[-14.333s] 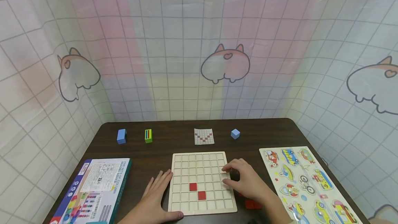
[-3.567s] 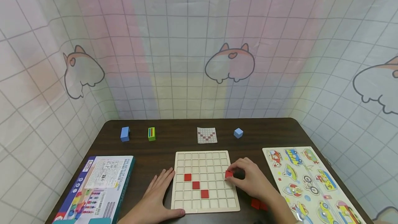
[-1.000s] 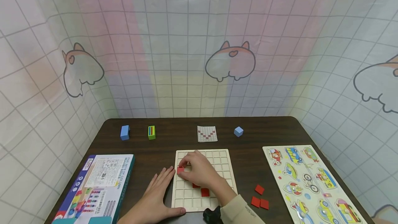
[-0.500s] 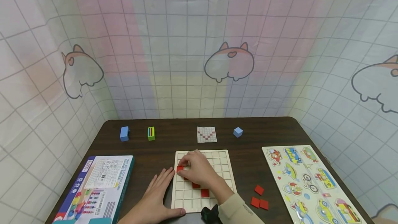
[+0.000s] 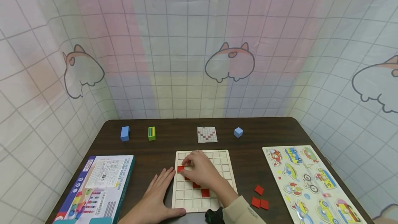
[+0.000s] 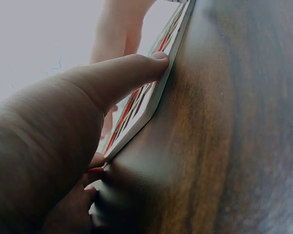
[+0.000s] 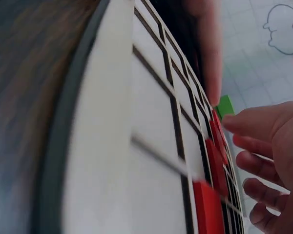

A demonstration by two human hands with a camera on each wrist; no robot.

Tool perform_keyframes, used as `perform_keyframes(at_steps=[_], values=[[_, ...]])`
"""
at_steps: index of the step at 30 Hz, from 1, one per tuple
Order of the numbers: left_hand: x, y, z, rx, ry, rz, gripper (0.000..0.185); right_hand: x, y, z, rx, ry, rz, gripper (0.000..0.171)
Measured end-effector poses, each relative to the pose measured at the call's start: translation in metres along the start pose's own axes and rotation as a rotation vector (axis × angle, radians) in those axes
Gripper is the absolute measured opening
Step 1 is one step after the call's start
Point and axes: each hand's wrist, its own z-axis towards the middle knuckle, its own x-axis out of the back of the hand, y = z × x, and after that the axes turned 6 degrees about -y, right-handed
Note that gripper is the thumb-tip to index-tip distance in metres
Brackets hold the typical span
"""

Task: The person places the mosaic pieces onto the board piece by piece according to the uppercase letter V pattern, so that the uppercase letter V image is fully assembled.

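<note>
A pale wooden grid board (image 5: 186, 203) lies on the dark table. Red square tiles run diagonally across it, from the leftmost tile (image 5: 180, 169) to the front one (image 5: 205, 193); my right hand partly covers those between. That right hand (image 5: 200, 170) reaches over the board, thumb and index fingertips just beside the leftmost tile, which sits in a left-column cell. In the right wrist view, the thumb (image 7: 254, 122) is near the red tiles and the other fingers curl loosely. My left hand (image 5: 155, 196) rests with fingers along the board's left edge and thumb at its front edge.
Three loose red tiles (image 5: 259, 199) lie right of the board. Behind it are a small pattern card (image 5: 207, 134), a blue cube (image 5: 238, 132), a green block (image 5: 151, 133) and a blue block (image 5: 125, 133). A boxed set (image 5: 105, 172) lies left, a picture puzzle (image 5: 298, 179) right.
My right hand carried a red tile from the board's right side to its left column, and its fingers have now parted from it. Earlier, fewer tiles sat on the board. The left hand stays put.
</note>
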Motion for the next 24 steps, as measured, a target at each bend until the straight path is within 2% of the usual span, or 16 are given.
perform_keyframes(at_steps=[7,14,24], values=[[-0.001,0.002,0.001,0.023,-0.011,-0.022,0.138,0.009,0.016,-0.015,-0.003,0.026,0.063,0.015],[-0.001,0.001,0.000,0.039,-0.016,-0.019,0.139,0.016,0.027,-0.028,0.015,-0.004,0.128,0.018],[-0.002,0.002,0.001,0.041,-0.020,-0.018,0.139,0.027,0.032,-0.049,0.099,-0.014,0.118,0.024]])
